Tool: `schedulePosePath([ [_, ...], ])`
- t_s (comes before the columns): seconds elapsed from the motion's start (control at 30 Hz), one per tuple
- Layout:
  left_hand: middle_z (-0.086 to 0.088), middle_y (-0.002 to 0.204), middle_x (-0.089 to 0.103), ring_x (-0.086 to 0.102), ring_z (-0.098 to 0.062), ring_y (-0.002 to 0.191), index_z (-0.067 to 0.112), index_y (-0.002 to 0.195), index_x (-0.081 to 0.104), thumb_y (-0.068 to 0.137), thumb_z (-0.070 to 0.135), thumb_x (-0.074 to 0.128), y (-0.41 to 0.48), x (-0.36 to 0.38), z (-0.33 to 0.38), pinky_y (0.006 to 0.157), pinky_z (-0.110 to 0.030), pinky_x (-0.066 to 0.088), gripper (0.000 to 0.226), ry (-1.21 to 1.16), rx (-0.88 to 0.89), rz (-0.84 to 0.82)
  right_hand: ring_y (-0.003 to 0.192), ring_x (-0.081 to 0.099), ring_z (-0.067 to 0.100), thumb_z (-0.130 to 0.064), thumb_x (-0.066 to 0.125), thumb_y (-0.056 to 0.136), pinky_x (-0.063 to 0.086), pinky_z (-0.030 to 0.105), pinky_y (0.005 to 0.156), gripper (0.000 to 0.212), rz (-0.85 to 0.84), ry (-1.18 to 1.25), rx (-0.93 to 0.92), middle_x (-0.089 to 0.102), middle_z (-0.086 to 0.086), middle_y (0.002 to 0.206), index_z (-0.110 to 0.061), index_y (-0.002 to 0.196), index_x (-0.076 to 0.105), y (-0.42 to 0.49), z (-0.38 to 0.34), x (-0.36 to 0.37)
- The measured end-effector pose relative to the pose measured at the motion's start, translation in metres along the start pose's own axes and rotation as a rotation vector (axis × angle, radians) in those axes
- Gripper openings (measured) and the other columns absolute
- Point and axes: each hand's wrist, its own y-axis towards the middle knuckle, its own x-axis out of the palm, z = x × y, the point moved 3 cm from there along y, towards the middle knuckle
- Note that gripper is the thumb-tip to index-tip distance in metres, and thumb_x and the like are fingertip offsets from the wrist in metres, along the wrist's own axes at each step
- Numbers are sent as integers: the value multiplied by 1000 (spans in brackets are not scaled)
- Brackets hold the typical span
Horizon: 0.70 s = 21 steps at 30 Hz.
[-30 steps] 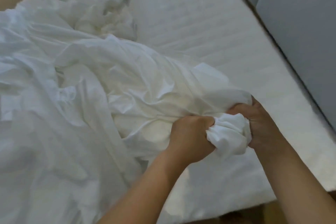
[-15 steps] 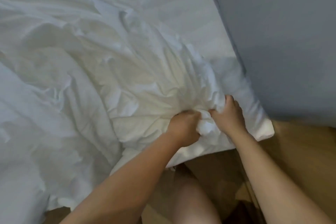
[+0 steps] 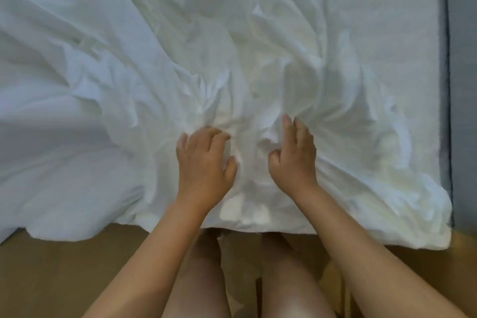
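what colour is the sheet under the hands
The sheet is plain white, no pattern; the head view shows it best.

- Crumpled white cotton bed sheet (image 3: pixel 129 85) – covers most of the bed and hangs over its near edge.
- Left hand (image 3: pixel 204 162) – palm down on the sheet, fingers lightly bent, nothing gripped.
- Right hand (image 3: pixel 294 160) – just beside the left and apart from it, forefingers nearly straight; creases fan out from their tips. A fold lies against the bent thumb; a pinch cannot be confirmed.
- Bare white mattress (image 3: pixel 402 33) – exposed at right.
- Grey upholstered panel (image 3: pixel 463 85) – borders the mattress.
- Brown wooden floor (image 3: pixel 64 266) – below, with the person's bare legs (image 3: pixel 198 279).
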Motion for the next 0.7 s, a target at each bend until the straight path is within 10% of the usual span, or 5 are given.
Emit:
schedulePosePath([
  [0.13,-18,146,30,24,-36,136,11,142,31,61,50,79,-16,-15,-73,107,-60,17,102,3,-535,-7,140,15,29,-34,51,89,5,56,111,68,-118,-136,-111,21,12,152,-19,149,22,2,-58,34],
  [0.27,-8,154,20,22,-25,142,18,151,3,57,48,85,-43,-7,-121,114,-42,25,129,-693,-1092,43,144,-4,22,-61,41,87,-7,55,111,78,-271,-207,-224,4,7,158,-30,151,7,4,-110,62],
  [0.4,18,111,66,61,1,105,45,117,55,69,40,74,-26,-4,-116,82,-15,50,51,-1102,-718,-36,145,14,17,-45,48,91,1,49,118,74,-354,164,-219,24,3,155,-23,152,12,3,-160,78],
  [0.5,10,106,70,65,-2,100,32,112,61,60,26,77,-4,-1,-107,84,-25,54,54,-1312,-620,-182,139,30,6,-30,45,86,24,37,117,72,-374,678,-44,31,-3,152,-15,151,18,3,-172,72],
  [0.7,8,98,72,67,0,90,34,95,66,72,6,76,16,7,-114,74,-16,52,38,-1388,-554,-531,120,48,-6,-23,43,84,43,13,97,64,-394,717,16,47,-14,135,-21,147,26,-3,-163,56],
])
